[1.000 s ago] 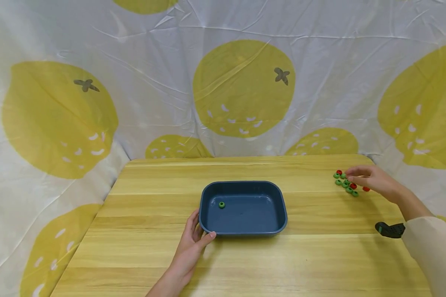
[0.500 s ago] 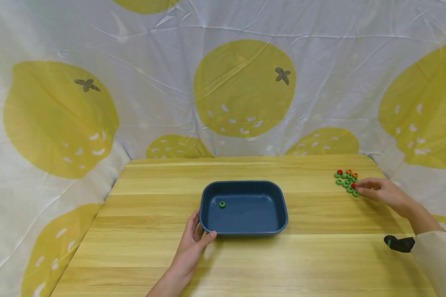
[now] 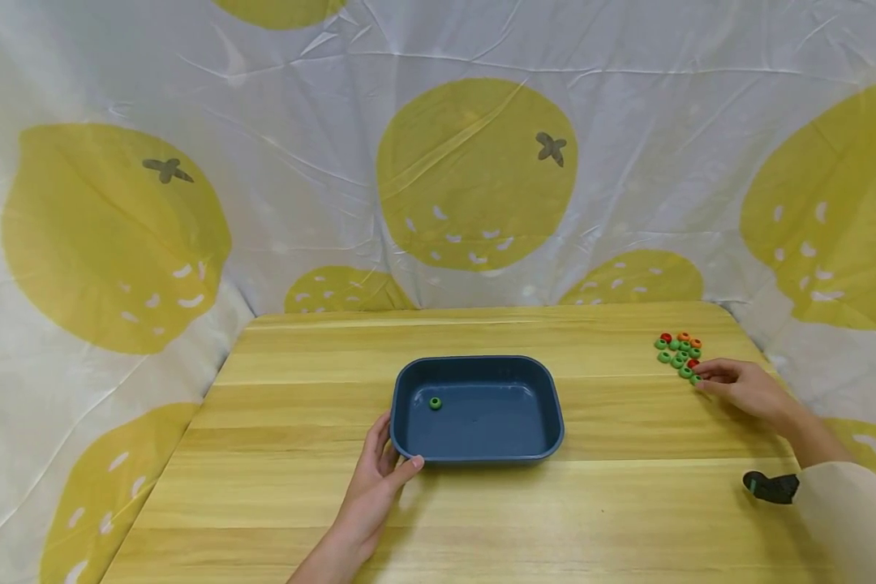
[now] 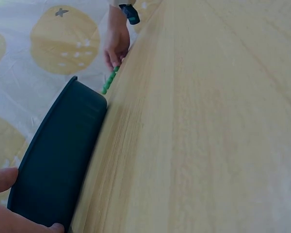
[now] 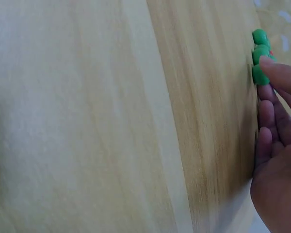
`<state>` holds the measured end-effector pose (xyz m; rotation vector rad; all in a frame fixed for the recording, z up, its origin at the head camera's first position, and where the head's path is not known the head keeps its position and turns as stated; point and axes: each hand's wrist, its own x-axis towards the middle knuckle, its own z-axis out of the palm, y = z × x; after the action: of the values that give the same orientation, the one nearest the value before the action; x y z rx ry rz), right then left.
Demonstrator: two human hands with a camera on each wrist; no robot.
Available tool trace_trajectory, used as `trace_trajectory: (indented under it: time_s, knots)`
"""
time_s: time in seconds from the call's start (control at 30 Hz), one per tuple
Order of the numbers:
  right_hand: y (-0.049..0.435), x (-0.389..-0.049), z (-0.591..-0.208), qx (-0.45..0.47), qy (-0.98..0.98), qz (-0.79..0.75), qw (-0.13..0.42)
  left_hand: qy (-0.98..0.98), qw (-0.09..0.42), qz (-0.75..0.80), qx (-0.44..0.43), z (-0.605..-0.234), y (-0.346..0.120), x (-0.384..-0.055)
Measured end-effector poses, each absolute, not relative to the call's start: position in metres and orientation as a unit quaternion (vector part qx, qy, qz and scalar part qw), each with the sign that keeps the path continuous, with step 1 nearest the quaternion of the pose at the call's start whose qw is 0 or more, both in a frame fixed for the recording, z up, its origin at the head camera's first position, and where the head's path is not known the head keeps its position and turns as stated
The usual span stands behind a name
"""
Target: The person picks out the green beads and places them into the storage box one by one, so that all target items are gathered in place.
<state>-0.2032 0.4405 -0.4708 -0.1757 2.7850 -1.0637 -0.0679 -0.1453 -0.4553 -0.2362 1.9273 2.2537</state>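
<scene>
A dark blue rectangular tray stands mid-table with one green bead in it. My left hand holds its near left corner, thumb on the rim and fingers along the outer side. At the far right lies a loose cluster of green, red and orange beads with dark holes. My right hand is at the cluster's near edge. In the right wrist view, its thumb and index finger pinch the end green bead, which is still among the others. The fingers partly hide it.
A pale wooden table carries everything. Behind it and at its sides hangs a white cloth printed with yellow fruit. A black strap-like device sits at the right sleeve's cuff.
My right hand has moved from over the cluster to its near right edge, uncovering orange beads at the back, and its fingers have closed on a green bead. My left hand and the tray stay put.
</scene>
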Motion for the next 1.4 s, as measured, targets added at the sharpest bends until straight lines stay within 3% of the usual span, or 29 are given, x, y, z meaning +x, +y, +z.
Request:
trace_trajectory:
  time_s: [0.8,1.4]
  knots:
    - [0.436,-0.204,-0.472,-0.058,0.938,-0.337,0.058,0.649,0.082,0.753,-0.075,-0.457,-0.146,-0.066]
    - [0.425,-0.219,-0.44,-0.095,0.927,-0.348,0.104,0.645,0.089,0.754,-0.082,-0.456,-0.145,-0.068]
